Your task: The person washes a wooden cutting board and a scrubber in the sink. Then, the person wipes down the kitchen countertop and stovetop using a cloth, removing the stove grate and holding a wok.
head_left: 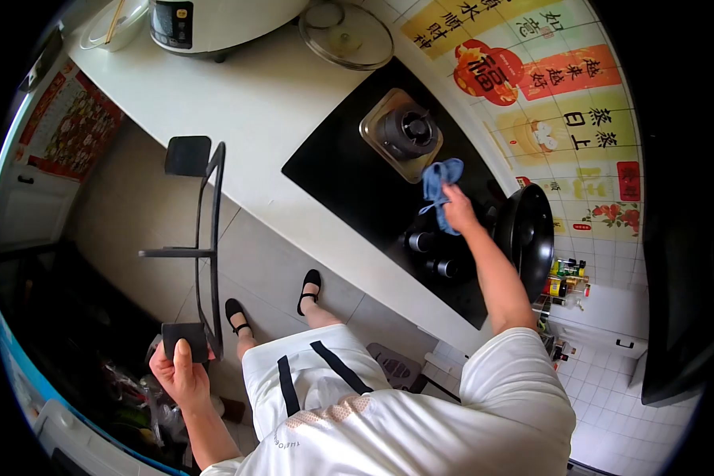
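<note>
My left hand (184,374) is closed on one flat square end of a black frame (215,208), with the thumb on top. The frame has long thin bars, a side arm and a second square pad at its far end; its exact kind I cannot tell. It is held up beside the counter's edge. My right hand (458,210) grips a crumpled blue cloth (443,181) over the black glass cooktop (337,159). Just beyond the cloth is the burner (408,131) in its square metal tray. Two control knobs (432,254) show below the hand.
A black wok (525,238) stands right of my right forearm. Several bottles (567,285) are behind it. On the white counter (242,103) are a rice cooker (222,24), a glass lid (347,36) and a bowl with chopsticks (113,28). Grey floor tiles (270,262) lie below.
</note>
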Motion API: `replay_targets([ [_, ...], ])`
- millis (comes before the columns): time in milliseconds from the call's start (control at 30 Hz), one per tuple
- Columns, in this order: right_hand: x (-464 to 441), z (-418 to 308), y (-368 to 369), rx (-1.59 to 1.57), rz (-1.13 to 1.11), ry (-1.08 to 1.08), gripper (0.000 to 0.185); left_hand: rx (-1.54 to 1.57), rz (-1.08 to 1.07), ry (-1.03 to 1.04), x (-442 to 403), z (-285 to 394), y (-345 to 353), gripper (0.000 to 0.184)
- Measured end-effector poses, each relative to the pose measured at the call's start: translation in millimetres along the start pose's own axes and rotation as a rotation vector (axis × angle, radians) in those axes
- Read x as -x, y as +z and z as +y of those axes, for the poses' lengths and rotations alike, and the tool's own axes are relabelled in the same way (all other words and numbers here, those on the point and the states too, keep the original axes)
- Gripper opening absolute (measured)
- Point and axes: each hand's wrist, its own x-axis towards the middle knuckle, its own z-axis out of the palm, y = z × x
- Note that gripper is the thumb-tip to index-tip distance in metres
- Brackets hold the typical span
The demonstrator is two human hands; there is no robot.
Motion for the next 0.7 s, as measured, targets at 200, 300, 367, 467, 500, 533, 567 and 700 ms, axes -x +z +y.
replay_targets([
  [200, 7, -23, -4, -0.111, 0.078, -0.025, 0.053, 0.018, -0.007, -0.02, 0, 0, -2, 0.012],
  [300, 20, -57, 0, -0.173, -0.032, -0.205, 0.046, 0.028, -0.006, -0.021, -2, 0, -5, 0.013],
  [367, 21, -87, 2, -0.172, -0.06, -0.366, 0.041, 0.024, -0.009, -0.013, -4, 0, -6, 0.012],
  [467, 11, -131, 4, -0.17, -0.023, -0.492, 0.044, 0.016, -0.004, -0.008, -5, 3, -9, 0.013],
  [500, 7, -141, 7, -0.177, -0.012, -0.525, 0.045, 0.018, -0.005, -0.009, -5, 4, -10, 0.013],
  [533, 5, -153, 11, -0.197, -0.007, -0.56, 0.046, 0.017, -0.006, -0.009, -5, 5, -12, 0.013],
  [567, 3, -167, 14, -0.214, -0.022, -0.573, 0.047, 0.018, -0.018, 0.004, -5, 5, -14, 0.013],
  [700, -21, -215, 17, -0.42, -0.054, -0.602, 0.043, 0.009, -0.023, 0.017, -3, 11, -20, 0.014],
])
